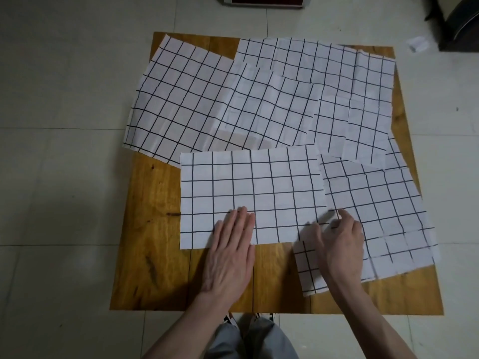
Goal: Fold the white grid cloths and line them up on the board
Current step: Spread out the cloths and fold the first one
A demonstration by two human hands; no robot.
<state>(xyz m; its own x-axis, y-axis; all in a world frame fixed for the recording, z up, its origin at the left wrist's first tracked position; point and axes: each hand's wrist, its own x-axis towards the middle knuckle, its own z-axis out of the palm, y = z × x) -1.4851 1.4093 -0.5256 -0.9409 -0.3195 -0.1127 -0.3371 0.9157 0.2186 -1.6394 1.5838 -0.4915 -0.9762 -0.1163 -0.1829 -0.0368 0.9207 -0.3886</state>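
Two hands on centre cloth (251, 193): left hand (230, 244) flat, pinning; right hand (339, 242) pinching its right edge. Keep pinned, fold square.

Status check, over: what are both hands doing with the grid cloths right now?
Left hand flat on front cloth. Right hand pinching that cloth's right edge. Other cloths overlap, unfolded, on board. Nothing blocking.

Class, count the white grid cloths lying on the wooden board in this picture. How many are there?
5, though overlaps may hide more: far left cloth, middle cloth, far right cloth, near centre cloth under the left hand, near right cloth under the right hand.
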